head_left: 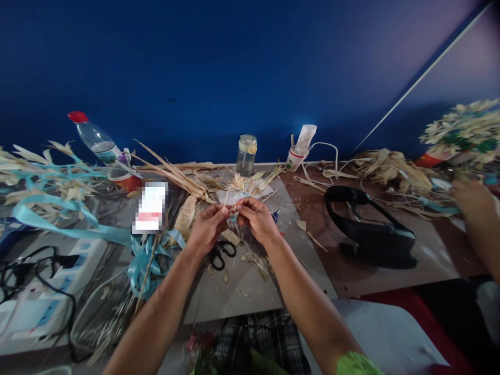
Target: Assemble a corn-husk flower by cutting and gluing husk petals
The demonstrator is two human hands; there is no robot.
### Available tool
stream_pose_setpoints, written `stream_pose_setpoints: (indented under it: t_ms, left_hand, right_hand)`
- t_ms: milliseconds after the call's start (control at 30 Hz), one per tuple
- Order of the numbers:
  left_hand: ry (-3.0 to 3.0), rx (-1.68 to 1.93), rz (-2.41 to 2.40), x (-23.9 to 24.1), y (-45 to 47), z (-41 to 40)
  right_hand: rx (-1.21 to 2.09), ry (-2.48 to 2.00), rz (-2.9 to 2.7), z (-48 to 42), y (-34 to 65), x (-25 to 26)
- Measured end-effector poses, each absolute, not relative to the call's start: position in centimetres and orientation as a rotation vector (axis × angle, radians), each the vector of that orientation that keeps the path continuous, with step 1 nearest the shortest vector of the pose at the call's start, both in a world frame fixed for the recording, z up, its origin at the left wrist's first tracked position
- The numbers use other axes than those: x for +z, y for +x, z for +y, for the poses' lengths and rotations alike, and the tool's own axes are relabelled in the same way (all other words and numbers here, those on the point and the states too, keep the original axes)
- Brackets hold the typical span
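My left hand and my right hand meet over the middle of the table, both pinched closed at the fingertips. Between them is a small pale corn-husk flower, its frilled head showing just beyond my fingers. A thin light strand runs down from it to my left fingertips; the lower part is hidden by my hands. Black-handled scissors lie just below my left hand. A white paper sheet lies behind the flower, and a small blue-tipped object is beside my right hand.
Blue ribbon, a lit phone and a power strip are at left. Behind stand a glass jar and a paper cup. At right are a black headset-like object, dried husks and another person's arm.
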State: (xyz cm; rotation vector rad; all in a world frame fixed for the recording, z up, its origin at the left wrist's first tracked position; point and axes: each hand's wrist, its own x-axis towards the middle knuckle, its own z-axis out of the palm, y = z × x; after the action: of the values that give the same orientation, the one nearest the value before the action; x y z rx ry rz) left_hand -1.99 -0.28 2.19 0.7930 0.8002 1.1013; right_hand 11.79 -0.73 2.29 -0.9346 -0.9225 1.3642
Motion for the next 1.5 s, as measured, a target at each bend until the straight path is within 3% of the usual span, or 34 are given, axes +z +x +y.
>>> stream_pose_setpoints:
  t_ms: [233,567,800,1033,1267,1500]
  left_hand:
    - [0.928,1.124,0.880,2.0,-1.7,-0.3]
    - [0.938,1.111,0.934,2.0,-1.9,-0.1]
    - [0.908,1.083,0.966,2.3,-1.9,0.0]
    - [0.880,1.086,0.945,2.2,-2.0,0.0]
    - [0.945,1.044,0.921,2.0,-2.0,-0.1]
    - [0.926,1.014,0.915,2.2,-2.0,-0.1]
  right_hand:
    - [1.047,-1.149,-1.191,-0.9,11.4,2.0]
    - [1.275,-1.033,-0.935,-0.7,12.1,2.3]
    - [1.127,-1.050,-1.002,-0.4,12.8,1.9]
    - [0.282,-1.287,-1.210,-0.9,13.5,2.2]
    - [0.613,-1.109,-1.581,-1.2,12.5,2.7]
    - [0.745,-1.165,-1.527,-1.1,12.5,2.5]
